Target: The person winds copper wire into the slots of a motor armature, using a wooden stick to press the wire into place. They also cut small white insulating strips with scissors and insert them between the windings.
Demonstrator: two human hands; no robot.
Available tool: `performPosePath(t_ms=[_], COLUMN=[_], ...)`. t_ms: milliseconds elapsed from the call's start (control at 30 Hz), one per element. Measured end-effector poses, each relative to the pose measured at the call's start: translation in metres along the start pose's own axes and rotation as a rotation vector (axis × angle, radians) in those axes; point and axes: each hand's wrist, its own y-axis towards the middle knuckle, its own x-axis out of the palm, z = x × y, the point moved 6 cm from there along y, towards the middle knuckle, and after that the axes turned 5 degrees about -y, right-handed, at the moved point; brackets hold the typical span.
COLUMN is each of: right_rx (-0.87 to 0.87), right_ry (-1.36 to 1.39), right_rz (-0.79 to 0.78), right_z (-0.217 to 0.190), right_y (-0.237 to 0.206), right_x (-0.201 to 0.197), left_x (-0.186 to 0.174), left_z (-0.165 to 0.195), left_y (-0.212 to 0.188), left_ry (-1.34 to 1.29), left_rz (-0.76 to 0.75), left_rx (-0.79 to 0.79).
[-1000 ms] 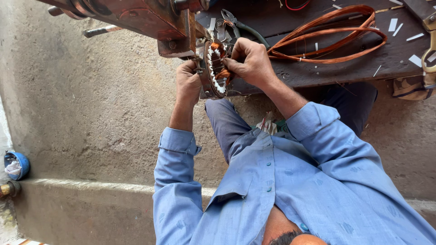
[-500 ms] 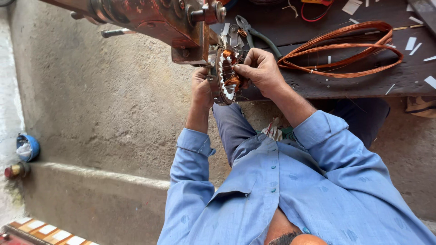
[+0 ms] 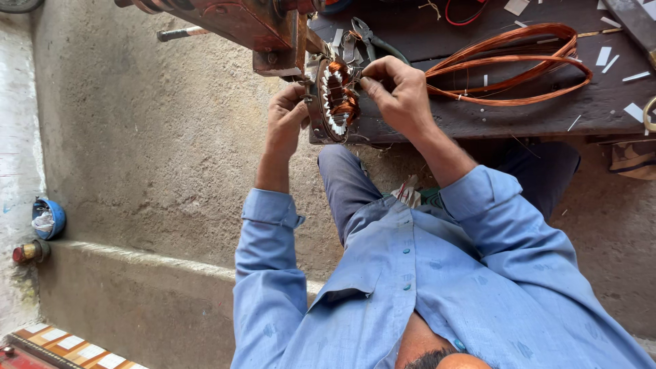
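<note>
A round metal stator (image 3: 333, 102) with copper windings in its slots stands on edge at the front of a dark wooden board (image 3: 478, 116). My left hand (image 3: 287, 123) grips the ring's outer rim from the left. My right hand (image 3: 403, 92) is at the ring's right side, its fingertips pinching the copper winding at the top of the core. Both blue sleeves reach up from the bottom of the view.
A loose coil of copper wire (image 3: 509, 68) lies on the board right of my right hand, among small white paper slips (image 3: 605, 56). Pliers (image 3: 365, 34) lie behind the stator. A rusty red metal machine (image 3: 239, 24) overhangs at upper left. A blue bowl (image 3: 48, 219) sits far left on the concrete.
The view has shifted, so the stator and hands sit lower and more central. Both hands have stayed on the stator, the right fingers still working at the winding.
</note>
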Motion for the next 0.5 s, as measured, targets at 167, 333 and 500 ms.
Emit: performPosePath(t_ms=[167,333,500], right_rx=[0.083,0.003,-0.239], right_ry=[0.101,0.063,-0.168], right_rz=[-0.087,-0.152,-0.116], right_z=[-0.006,-0.019,-0.036], right_y=[-0.005,-0.012,-0.025], right_x=[0.004,0.011,0.013], left_x=[0.023,0.031,0.033], left_z=[0.021,0.021,0.023], left_y=[0.006,0.017,0.014], left_ry=[0.193,0.294,0.076], left_rz=[-0.144,-0.183,-0.249], left_rx=[-0.194,-0.292,-0.318])
